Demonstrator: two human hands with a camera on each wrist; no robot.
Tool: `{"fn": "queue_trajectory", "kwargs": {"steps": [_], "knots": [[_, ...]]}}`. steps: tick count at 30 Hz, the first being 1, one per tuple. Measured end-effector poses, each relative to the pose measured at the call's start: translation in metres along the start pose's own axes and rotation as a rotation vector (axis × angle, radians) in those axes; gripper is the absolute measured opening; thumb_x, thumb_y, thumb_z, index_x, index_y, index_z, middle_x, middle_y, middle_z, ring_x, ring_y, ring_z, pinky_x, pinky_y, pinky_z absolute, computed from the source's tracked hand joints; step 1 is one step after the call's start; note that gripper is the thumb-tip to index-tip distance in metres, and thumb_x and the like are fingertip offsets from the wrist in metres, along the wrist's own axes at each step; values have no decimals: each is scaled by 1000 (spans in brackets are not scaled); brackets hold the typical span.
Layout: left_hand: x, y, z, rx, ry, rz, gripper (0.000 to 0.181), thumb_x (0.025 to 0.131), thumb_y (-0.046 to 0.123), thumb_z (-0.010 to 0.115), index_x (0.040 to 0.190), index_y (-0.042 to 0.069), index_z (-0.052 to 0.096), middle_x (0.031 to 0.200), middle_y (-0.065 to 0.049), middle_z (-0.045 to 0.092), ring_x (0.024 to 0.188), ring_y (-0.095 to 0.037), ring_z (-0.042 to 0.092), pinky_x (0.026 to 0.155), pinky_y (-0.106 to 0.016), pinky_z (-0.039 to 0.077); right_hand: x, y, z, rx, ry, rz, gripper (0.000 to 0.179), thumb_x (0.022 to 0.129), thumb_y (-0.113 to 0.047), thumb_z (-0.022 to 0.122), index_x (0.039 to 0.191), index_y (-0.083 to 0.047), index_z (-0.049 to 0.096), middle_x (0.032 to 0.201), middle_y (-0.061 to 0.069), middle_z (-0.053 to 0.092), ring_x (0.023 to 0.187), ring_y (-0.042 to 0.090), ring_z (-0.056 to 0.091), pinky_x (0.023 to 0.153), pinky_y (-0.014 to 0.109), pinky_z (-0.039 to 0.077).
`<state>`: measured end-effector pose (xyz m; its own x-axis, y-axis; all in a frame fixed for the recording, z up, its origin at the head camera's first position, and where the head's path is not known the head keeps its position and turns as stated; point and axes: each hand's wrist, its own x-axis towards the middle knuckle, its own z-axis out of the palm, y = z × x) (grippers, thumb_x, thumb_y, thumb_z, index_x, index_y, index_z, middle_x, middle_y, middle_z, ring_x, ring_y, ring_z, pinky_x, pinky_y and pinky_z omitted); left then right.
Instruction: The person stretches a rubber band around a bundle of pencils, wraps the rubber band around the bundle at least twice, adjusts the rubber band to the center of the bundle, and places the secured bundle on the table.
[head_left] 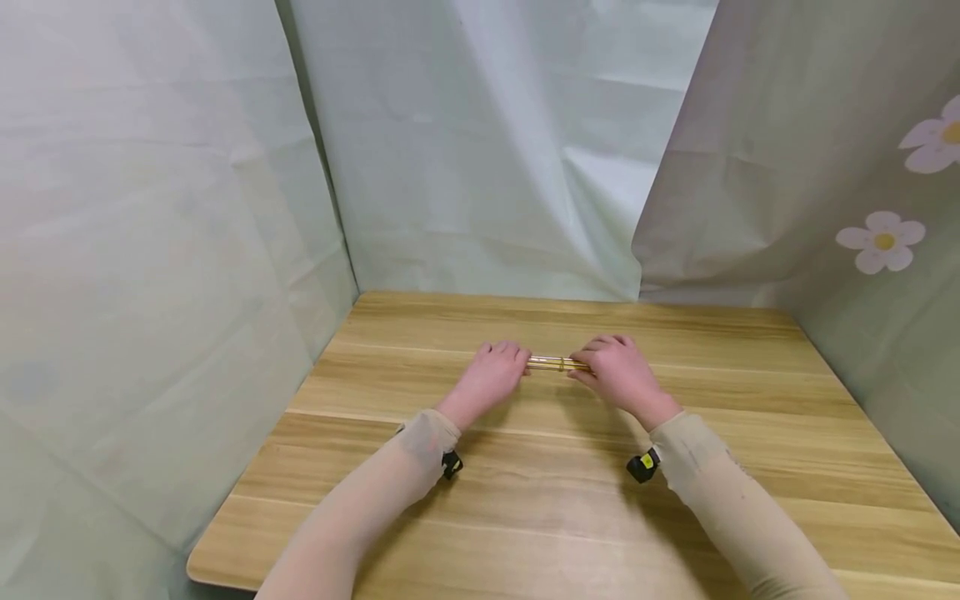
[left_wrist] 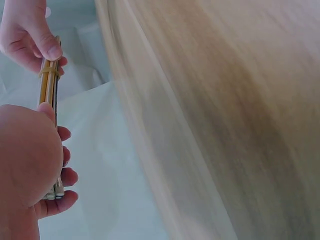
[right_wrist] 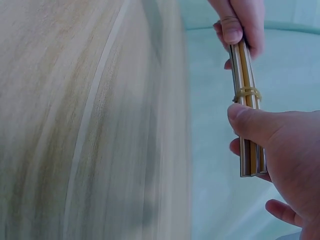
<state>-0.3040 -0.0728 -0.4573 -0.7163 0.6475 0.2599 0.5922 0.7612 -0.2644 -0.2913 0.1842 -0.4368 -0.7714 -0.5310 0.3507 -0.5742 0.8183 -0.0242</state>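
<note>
A bundle of slim gold and silver sticks (head_left: 546, 363) is held level between both hands over the wooden table. A yellowish rubber band (right_wrist: 247, 93) is wrapped round it. The left hand (head_left: 491, 377) grips one end, its fingers curled round the sticks, whose tips show below the palm in the left wrist view. At the other end the right hand (head_left: 618, 372) pinches the bundle, with its thumb close beside the band. In the right wrist view, the flat ends of the sticks (right_wrist: 252, 172) poke out past that hand's fingers.
The wood-grain table (head_left: 540, 517) spreads under both forearms. Pale cloth sheets (head_left: 487, 167) hang behind it and at the sides, the right one printed with white flowers (head_left: 883, 242). Small black devices (head_left: 642, 467) are strapped at the wrists.
</note>
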Motion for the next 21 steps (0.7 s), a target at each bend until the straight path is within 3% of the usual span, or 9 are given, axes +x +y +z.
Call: {"fn": "queue_trajectory", "kwargs": {"steps": [6,21], "knots": [[-1,-3,3,1,38,11,20,111,29,60,119,11,62,108,-5,68,96,-20,64,78,-35,51,2,0,2,19,0,-2,30,99,-35,80,118,-12,81,114,5,79,116,31,67,103,58,46],[-3,-1,6,-13,25,41,22,113,32,54,115,11,61,104,-3,66,92,-19,61,77,-34,47,3,-2,13,104,34,-89,24,94,-29,86,111,-11,82,107,1,78,110,29,68,101,58,49]]}}
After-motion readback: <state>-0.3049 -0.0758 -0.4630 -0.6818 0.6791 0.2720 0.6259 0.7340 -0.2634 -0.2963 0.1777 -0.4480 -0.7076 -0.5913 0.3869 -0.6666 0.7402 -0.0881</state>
